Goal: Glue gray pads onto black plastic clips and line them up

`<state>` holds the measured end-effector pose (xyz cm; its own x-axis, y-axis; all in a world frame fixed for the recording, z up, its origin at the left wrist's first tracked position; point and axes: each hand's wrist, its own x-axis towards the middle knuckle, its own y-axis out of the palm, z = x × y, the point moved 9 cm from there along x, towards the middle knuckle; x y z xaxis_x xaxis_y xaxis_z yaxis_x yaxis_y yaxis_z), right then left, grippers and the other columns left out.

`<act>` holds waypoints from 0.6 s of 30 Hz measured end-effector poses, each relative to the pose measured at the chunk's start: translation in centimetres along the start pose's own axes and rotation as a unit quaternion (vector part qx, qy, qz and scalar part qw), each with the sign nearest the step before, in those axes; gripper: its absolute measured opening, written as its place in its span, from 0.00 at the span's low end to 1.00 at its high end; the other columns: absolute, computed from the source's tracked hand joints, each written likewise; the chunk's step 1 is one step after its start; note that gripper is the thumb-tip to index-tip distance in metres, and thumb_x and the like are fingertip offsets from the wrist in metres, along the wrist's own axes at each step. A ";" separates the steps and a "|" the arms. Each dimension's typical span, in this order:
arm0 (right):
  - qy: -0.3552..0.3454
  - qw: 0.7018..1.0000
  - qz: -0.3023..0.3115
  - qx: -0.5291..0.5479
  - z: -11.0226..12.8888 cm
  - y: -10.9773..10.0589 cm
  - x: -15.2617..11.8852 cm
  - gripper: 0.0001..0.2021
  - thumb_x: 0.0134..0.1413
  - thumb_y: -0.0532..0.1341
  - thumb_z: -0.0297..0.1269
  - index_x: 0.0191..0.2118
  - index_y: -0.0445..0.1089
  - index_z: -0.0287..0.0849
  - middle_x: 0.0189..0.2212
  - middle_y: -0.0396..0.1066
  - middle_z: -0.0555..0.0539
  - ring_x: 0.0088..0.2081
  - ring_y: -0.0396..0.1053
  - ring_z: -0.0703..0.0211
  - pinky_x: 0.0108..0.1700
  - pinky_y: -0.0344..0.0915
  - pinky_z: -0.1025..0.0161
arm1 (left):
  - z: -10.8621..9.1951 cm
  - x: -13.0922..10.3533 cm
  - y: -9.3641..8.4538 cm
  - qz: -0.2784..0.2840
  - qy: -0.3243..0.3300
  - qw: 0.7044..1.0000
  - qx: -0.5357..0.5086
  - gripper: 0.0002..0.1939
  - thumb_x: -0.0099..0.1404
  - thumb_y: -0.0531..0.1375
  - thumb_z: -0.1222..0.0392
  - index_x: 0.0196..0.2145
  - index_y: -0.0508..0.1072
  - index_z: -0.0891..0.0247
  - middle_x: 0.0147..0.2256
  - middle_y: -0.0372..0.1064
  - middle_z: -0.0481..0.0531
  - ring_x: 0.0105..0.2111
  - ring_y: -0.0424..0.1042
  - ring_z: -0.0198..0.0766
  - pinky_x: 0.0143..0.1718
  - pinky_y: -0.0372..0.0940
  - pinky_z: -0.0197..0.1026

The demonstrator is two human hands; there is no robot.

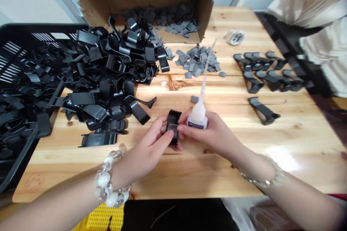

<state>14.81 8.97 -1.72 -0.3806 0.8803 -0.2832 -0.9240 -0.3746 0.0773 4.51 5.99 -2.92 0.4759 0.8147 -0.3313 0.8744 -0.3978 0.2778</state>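
My left hand (151, 144) holds a black plastic clip (172, 124) just above the wooden table (189, 173), with a small grey pad pressed on the clip under my fingertips. My right hand (214, 133) grips a white glue bottle (198, 114) with a long thin nozzle pointing up and away; its thumb and forefinger also touch the clip. One loose grey pad (194, 99) lies just beyond the bottle. A big heap of black clips (114, 75) sits to the left.
A black crate (18, 75) of clips stands at far left. An open cardboard box (151, 3) with grey pads lies at the back, with a pile of grey pads (197, 61) before it. Rows of clips (267, 74) lie right. Another person's sleeve (320, 14) is at far right.
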 end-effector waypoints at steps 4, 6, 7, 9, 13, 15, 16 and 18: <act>-0.063 0.986 -0.056 -0.144 1.2 -0.4 -0.6 0.07 0.51 0.65 0.38 0.30 0.68 0.41 0.23 0.69 0.51 0.27 0.67 0.63 0.32 0.64 0.63 | -0.1 0.0 0.4 0.012 -0.003 1.000 0.006 0.15 0.70 0.52 0.59 0.54 0.61 0.58 0.41 0.69 0.50 0.40 0.72 0.36 0.45 0.69 0.40; -0.095 0.977 -0.087 -0.169 2.0 -1.0 -0.8 0.07 0.52 0.64 0.37 0.29 0.68 0.41 0.24 0.68 0.51 0.28 0.67 0.63 0.33 0.64 0.62 | -0.1 -0.1 0.4 0.017 0.000 1.000 0.012 0.13 0.70 0.52 0.59 0.52 0.62 0.59 0.41 0.68 0.50 0.41 0.72 0.36 0.45 0.69 0.40; -0.108 0.974 -0.110 -0.168 2.4 -1.5 -0.9 0.07 0.52 0.64 0.36 0.29 0.68 0.41 0.25 0.68 0.51 0.29 0.67 0.63 0.34 0.64 0.62 | -0.1 -0.1 0.5 0.020 0.002 1.000 0.016 0.12 0.71 0.52 0.59 0.51 0.62 0.59 0.41 0.68 0.51 0.40 0.72 0.36 0.45 0.68 0.40; -0.126 0.967 -0.157 -0.157 3.0 -2.6 -1.1 0.06 0.51 0.65 0.36 0.29 0.68 0.40 0.26 0.68 0.51 0.31 0.67 0.62 0.36 0.64 0.63 | -0.2 -0.2 0.6 0.030 0.005 0.999 0.025 0.11 0.71 0.51 0.60 0.50 0.63 0.60 0.40 0.68 0.51 0.37 0.72 0.34 0.45 0.68 0.40; -0.108 0.972 -0.160 -0.131 2.9 -3.2 -0.7 0.07 0.49 0.66 0.36 0.30 0.69 0.41 0.30 0.70 0.50 0.32 0.67 0.63 0.36 0.64 0.64 | -0.2 -0.3 1.0 0.044 -0.004 0.999 0.026 0.12 0.71 0.50 0.61 0.51 0.62 0.61 0.40 0.67 0.51 0.35 0.71 0.34 0.43 0.68 0.41; -0.089 0.977 -0.137 -0.137 2.5 -2.9 -0.5 0.07 0.50 0.66 0.38 0.30 0.70 0.40 0.31 0.72 0.49 0.31 0.67 0.63 0.34 0.64 0.64 | -0.1 -0.3 1.1 0.043 -0.014 0.999 0.017 0.12 0.71 0.50 0.62 0.51 0.61 0.61 0.40 0.67 0.51 0.35 0.70 0.34 0.42 0.68 0.41; -0.085 0.977 -0.129 -0.146 2.4 -2.7 -0.5 0.07 0.50 0.65 0.38 0.30 0.70 0.40 0.31 0.72 0.49 0.31 0.67 0.63 0.34 0.64 0.64 | 0.0 -0.2 1.1 0.042 -0.018 0.999 0.012 0.12 0.71 0.50 0.62 0.51 0.61 0.61 0.39 0.67 0.50 0.34 0.70 0.34 0.42 0.68 0.41; -0.087 0.976 -0.119 -0.162 2.3 -2.4 -0.4 0.06 0.50 0.65 0.37 0.30 0.69 0.40 0.30 0.72 0.49 0.30 0.67 0.63 0.33 0.64 0.64 | 0.0 -0.2 1.2 0.041 -0.022 0.999 0.005 0.11 0.70 0.51 0.62 0.50 0.61 0.61 0.39 0.67 0.50 0.34 0.70 0.34 0.42 0.68 0.41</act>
<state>17.07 10.15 0.46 -0.1837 0.9790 -0.0880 -0.9373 -0.2015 -0.2844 5.49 5.37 -2.52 0.5487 0.7608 -0.3465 0.8335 -0.4658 0.2971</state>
